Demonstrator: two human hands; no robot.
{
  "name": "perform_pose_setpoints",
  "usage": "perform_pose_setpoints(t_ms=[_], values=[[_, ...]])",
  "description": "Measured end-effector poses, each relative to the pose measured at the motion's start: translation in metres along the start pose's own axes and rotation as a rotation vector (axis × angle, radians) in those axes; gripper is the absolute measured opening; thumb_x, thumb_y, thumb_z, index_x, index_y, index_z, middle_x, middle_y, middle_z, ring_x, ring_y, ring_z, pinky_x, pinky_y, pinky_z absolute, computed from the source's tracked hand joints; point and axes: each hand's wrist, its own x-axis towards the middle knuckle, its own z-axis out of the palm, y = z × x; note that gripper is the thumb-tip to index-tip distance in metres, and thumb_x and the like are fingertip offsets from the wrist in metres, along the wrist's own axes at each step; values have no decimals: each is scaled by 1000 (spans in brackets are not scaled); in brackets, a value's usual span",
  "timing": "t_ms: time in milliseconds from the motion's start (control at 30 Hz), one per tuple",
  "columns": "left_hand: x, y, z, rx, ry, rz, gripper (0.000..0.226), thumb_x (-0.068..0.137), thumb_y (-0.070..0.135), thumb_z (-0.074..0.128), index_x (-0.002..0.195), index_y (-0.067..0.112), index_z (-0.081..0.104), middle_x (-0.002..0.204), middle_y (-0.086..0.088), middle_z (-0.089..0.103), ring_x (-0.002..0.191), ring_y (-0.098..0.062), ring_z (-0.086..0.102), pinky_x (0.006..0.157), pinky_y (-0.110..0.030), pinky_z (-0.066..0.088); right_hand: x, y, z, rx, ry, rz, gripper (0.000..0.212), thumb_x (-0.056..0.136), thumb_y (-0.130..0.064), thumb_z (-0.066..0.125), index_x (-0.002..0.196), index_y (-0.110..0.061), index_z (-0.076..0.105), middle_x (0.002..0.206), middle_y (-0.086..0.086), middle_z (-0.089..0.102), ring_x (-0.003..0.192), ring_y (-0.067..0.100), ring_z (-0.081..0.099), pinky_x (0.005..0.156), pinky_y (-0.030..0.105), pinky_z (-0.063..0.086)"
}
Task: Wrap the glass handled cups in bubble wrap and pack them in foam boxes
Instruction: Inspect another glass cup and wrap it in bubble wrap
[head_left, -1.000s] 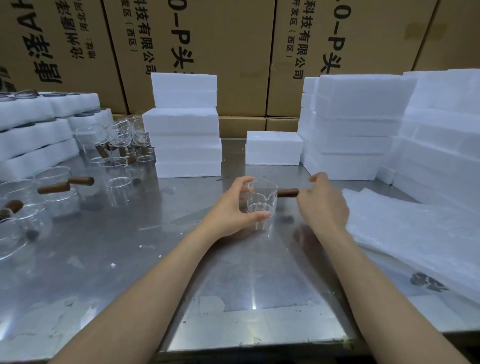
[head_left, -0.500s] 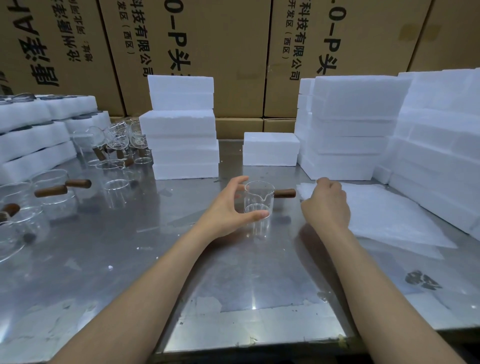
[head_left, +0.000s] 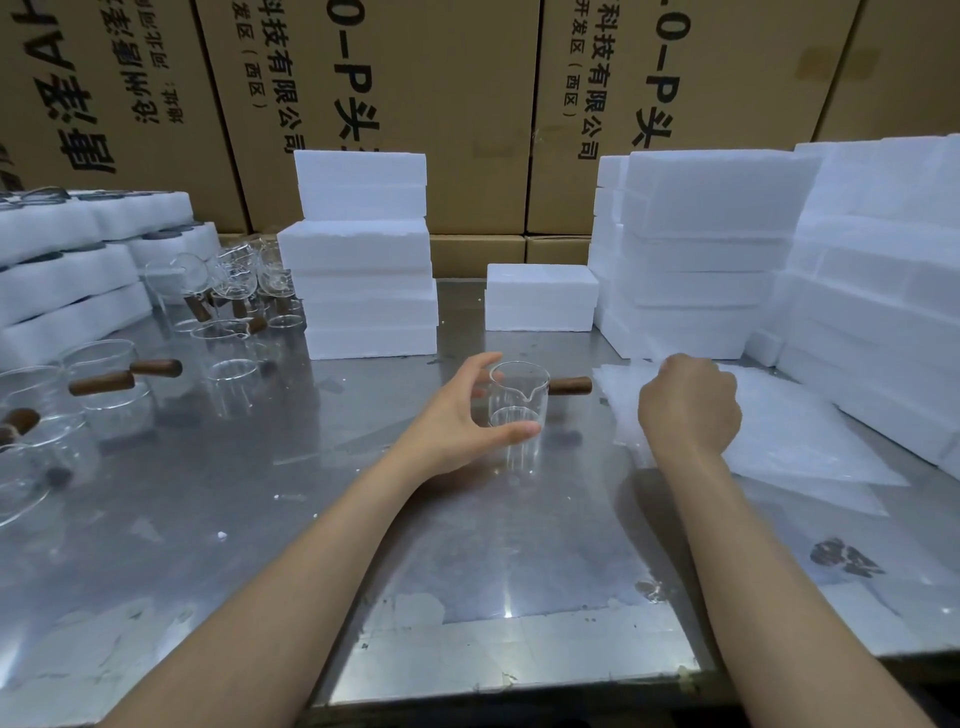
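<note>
A clear glass cup (head_left: 519, 400) with a pouring lip and a brown wooden handle (head_left: 570, 385) stands upright on the steel table (head_left: 249, 519). My left hand (head_left: 457, 421) holds it, thumb on the near side and fingers curved round the far side. My right hand (head_left: 688, 410) is curled over the near left corner of a stack of white bubble wrap sheets (head_left: 795, 436) lying flat to the right of the cup; its fingertips are hidden. A closed white foam box (head_left: 540, 304) sits behind the cup.
Several more glass cups with wooden handles (head_left: 223, 322) crowd the left of the table. Foam boxes are stacked at the centre back (head_left: 363, 270), at the right (head_left: 701, 249) and at the far left (head_left: 67, 280). Cardboard cartons (head_left: 441, 104) form a wall behind.
My right hand has moved from beside the cup's handle to the corner of the bubble wrap. The wrap now lies flatter on the table. My left hand has stayed on the cup.
</note>
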Motion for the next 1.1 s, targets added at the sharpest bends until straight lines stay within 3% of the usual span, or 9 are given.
perform_pose_setpoints(t_ms=[67,233,333,500,633,733,833,967,1100], values=[[0,2,-1,-14,9,1,90,66,57,77,141,38,30,130,19,45,123,1,44,84,-7,32,0,-2,-3,84,137,-30,21,90,1,42,86,-5,62,94,14,56,86,29,40,64,37,33],[0,8,-2,-51,51,-5,97,60,71,69,142,37,31,132,19,44,123,1,41,94,-19,30,-1,-6,-7,277,309,-123,19,94,-12,51,102,-12,68,105,9,61,100,30,49,71,38,39],[-1,10,-3,-76,93,-3,90,65,74,64,141,35,34,136,17,45,123,2,40,95,-20,32,-6,-13,-10,374,414,-233,14,90,-9,56,97,-15,67,99,5,61,95,26,50,63,30,33],[0,21,-6,-192,162,3,75,78,71,50,137,25,47,135,13,52,124,0,45,97,-18,32,-27,-34,-12,444,420,-561,14,79,0,61,81,-13,65,85,4,59,83,24,54,53,27,37],[-1,32,-11,-566,88,41,85,73,78,48,126,13,59,121,8,65,115,-1,57,96,-17,42,-49,-52,-9,404,432,-899,16,72,3,54,68,-11,62,72,4,58,66,23,52,46,28,34],[0,35,-19,-844,85,14,52,93,50,49,115,5,62,104,-6,67,97,-17,64,87,-29,49,-63,-62,-2,358,398,-1085,17,69,6,57,66,-10,61,68,4,58,59,23,49,46,28,32],[2,33,-25,-814,217,-28,18,98,12,48,107,6,62,74,5,70,67,-7,65,60,-19,48,-69,-64,3,331,278,-1179,13,70,1,65,75,-11,65,73,2,60,65,21,51,53,27,36],[4,32,-33,-825,293,-24,29,96,-6,41,97,11,64,76,6,72,69,-7,67,63,-20,54,-67,-58,1,517,15,-1023,24,80,-29,56,97,-14,64,90,-4,62,84,15,53,71,26,42],[5,36,-39,-888,296,4,35,91,-14,38,80,12,60,71,4,70,69,-10,67,65,-22,54,-52,-52,-3,750,116,-572,26,86,-33,52,105,-17,57,98,-10,52,92,6,46,78,20,37]])
